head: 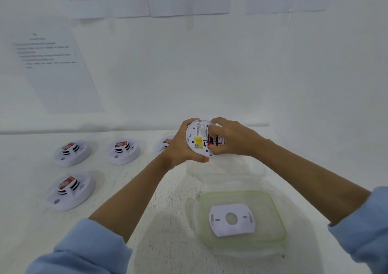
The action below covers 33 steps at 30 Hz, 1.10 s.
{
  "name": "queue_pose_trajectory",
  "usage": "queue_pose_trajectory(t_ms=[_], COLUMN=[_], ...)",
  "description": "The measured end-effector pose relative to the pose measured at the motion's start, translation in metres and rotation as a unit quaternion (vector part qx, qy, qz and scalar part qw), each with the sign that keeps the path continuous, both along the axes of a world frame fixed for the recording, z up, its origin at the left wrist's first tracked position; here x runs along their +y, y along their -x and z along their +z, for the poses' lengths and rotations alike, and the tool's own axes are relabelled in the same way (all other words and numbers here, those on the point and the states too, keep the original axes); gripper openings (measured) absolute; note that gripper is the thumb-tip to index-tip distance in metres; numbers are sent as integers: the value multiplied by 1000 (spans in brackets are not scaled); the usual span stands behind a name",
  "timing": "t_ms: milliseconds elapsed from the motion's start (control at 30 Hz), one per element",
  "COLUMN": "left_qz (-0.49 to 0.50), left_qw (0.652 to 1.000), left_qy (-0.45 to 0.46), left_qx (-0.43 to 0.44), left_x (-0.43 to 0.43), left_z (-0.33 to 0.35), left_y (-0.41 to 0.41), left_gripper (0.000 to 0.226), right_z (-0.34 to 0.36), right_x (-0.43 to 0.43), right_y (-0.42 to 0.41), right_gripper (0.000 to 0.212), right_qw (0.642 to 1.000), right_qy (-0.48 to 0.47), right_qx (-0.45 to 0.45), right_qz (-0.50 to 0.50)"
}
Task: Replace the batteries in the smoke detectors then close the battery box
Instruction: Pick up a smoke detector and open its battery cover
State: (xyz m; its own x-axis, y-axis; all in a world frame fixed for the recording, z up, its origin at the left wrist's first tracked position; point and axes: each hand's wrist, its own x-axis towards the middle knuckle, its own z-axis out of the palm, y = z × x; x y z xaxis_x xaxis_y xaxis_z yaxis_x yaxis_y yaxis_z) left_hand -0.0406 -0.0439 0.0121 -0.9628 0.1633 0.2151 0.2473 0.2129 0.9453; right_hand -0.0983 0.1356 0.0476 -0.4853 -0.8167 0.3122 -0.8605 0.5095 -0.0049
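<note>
At the centre of the frame, a person's left hand [178, 150] is gripping a round white smoke detector [194, 135] above the far edge of a white table [31, 221]. Its fingers are wrapping over the upper rim and its thumb is hooking under the lower rim. The detector's flat back is facing the camera, showing a yellow label [198, 141] and small printed text. The right hand [233, 139] is reaching in from the right, its fingers and thumb curling round a red and black battery [214, 140] sitting in the back of the detector. How deep the battery is sitting is not clear.

Along the left side of the frame, four more smoke detectors are lying on the table, each topped with a red and white sticker: one at far left [72, 153], one beside it [123, 151], a third [162, 145] half hiding behind the left wrist, and a fourth [70, 191] nearer the camera.

Toward the lower right, a clear lid [266, 208] with a green rim is lying flat on the table, with a white mounting plate [232, 219] resting on it. Just beyond the lid, below the hands, a clear battery box [258, 168] is standing open, faint against the white surface. Its contents are not discernible.

Across the top and upper left, printed paper sheets [52, 64] are hanging on the white wall. Light blue sleeves [84, 252] are covering both arms at the bottom corners.
</note>
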Motion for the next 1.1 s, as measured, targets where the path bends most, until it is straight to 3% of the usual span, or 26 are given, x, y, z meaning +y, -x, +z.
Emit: queue_pose_trajectory(t_ms=[533, 700, 800, 933, 1033, 1100], left_qz=[10, 16, 17, 17, 18, 20], left_qw=[1000, 1000, 1000, 1000, 1000, 1000], left_qy=[-6, -1, 1, 3, 3, 2], left_qx=[-13, -6, 0, 4, 4, 4], left_x=[1, -1, -3, -4, -4, -4], left_z=[0, -2, -3, -4, -5, -6], left_y=[5, 5, 5, 5, 5, 5], left_gripper=[93, 93, 93, 94, 94, 95], right_z=[-8, -5, -6, -3, -4, -5], right_x=[4, 3, 6, 3, 3, 3], right_y=[7, 6, 9, 11, 12, 12], right_gripper=[45, 51, 60, 55, 53, 53], right_qw=[994, 998, 997, 987, 990, 996], right_qy=[-44, -29, -13, 59, 31, -15], right_qx=[89, 52, -59, -148, -133, -77], right_qz=[52, 7, -38, -20, -21, -31])
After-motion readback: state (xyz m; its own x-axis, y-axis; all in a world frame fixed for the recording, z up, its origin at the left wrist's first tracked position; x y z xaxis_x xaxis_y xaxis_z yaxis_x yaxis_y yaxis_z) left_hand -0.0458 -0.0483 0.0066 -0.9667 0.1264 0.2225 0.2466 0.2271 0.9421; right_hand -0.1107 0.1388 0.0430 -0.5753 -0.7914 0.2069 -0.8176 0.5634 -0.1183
